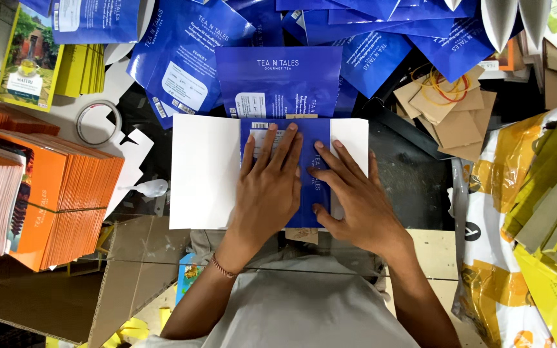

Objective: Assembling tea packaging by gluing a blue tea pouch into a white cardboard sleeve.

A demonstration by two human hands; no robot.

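left hand [267,188]: flat and spread, palm down, my fingers fanned over the blue pouch and pressing it; it grips nothing.
right hand [349,196]: also flat and spread, just beside my left, fingertips on the pouch's right part and the white sheet under it; nothing pinched.
blue pouch [311,174]: lies lengthwise in the middle of the white sheet, right in front of me, glossy deep blue film with a pale label patch at its far end; a tan strip shows at both its far and near ends.
white sheet [204,171]: smooth matte rectangle, flat, its left half bare, a narrow strip showing to the right of the pouch.
progress: by my judgement one pouch is laid down and being smoothed; the heap looks unhandled, so most of the work seems left.
pile of blue pouches [330,38]: far side, many overlapping, same shiny film.
orange cartons [66,193]: folded flat, stacked on edge at left, stiff card.
tape roll [98,122]: clear ring, far left.
rubber bands [445,87]: yellow and red loops on brown paper pieces, far right.
yellow bags [536,219]: crinkly plastic, right.
tabletop [407,174]: dark, worn.
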